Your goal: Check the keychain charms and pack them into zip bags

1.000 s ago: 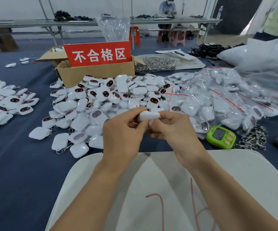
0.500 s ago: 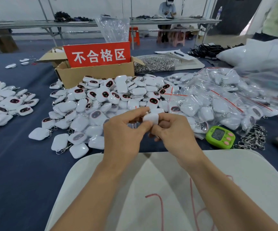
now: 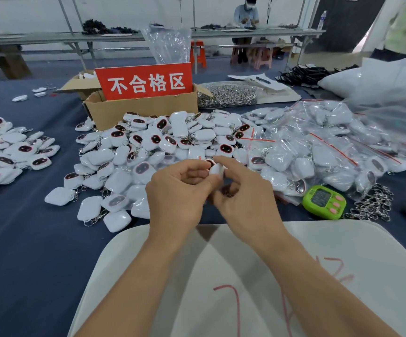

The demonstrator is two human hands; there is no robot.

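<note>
Pinching one glossy white charm (image 3: 216, 169) between both hands, we hold it over the near middle of the table (image 3: 26, 251), which is covered in dull blue cloth. Our left hand (image 3: 180, 190) has its fingers curled, thumb and forefinger gripping the charm's left side. Our right hand (image 3: 243, 203) grips the other side, with the forefinger laid over the top and the other fingers bent.

The charm is a rounded, pillow-like square of smooth plastic. Only its white edge and a sliver of dark, red-rimmed face show, and we cannot make out what hangs below it behind our right fingers.

Behind our hands lies a heap (image 3: 163, 142) of like charms, some face up, some showing plain white backs. Toward the right edge, crinkled clear zip bags (image 3: 318, 152) with red seal strips blur the charms inside them. A cardboard box (image 3: 143, 110) behind the heap carries a red sign (image 3: 146, 81). A lime-green timer (image 3: 323, 200) sits beside tangled metal key rings (image 3: 372, 205). At the near edge a matte white board (image 3: 343, 263) with red scrawl is cut off by the frame.
</note>
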